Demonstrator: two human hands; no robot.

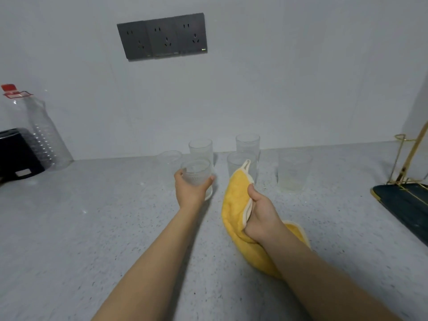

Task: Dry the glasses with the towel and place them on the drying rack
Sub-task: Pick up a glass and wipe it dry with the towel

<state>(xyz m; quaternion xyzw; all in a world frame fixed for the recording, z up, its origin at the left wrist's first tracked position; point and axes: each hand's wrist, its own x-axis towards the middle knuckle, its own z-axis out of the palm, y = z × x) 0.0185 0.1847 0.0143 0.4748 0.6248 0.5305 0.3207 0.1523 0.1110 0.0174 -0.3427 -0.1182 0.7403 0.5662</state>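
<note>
A person's left hand [188,188] wraps its fingers [209,179] around a clear ribbed glass [196,176] low on its wall, just over a grey speckled bench [92,228]. The glass looks light, rigid, breakable and probably slippery if wet, so a mid-wall grip suits it. The right hand [261,218] clutches a soft yellow towel [236,205] that drapes limply. Five more glasses [293,170] stand near the pale wall [278,77]. A gold-framed drying rack [407,188] sits well apart at the right edge. Dark wall sockets [163,35] hang above; a plastic bottle [44,133] stands far left.
</note>
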